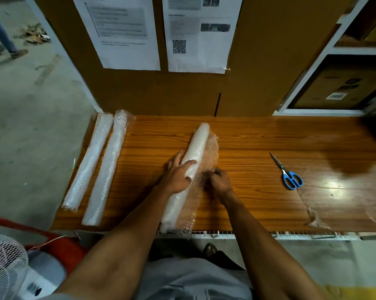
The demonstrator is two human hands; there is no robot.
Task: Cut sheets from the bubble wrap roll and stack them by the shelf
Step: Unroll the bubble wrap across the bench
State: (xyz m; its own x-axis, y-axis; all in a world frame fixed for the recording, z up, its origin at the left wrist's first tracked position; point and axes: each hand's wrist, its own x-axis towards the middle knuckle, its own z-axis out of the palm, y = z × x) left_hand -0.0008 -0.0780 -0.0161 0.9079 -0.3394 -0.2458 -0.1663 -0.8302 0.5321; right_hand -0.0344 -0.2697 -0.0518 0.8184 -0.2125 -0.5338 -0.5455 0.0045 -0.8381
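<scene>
Desk (pixel 258 135): wood-grain, cardboard (pixel 260 79) behind.
Bubble wrap roll (pixel 196 146): axis 7-to-1 o'clock.
Left hand (pixel 177 175): grips roll.
Right hand (pixel 220 180): pinches loose sheet (pixel 212 151).

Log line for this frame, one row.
stage: pre-cut | left hand: grips bubble wrap roll | right hand: pinches loose end | scissors: untouched on table

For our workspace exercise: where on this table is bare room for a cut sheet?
Bare wood: between the centre roll and the scissors, and between that roll and the two left rolls. Crowded: around left hand and right hand; film at right.
</scene>
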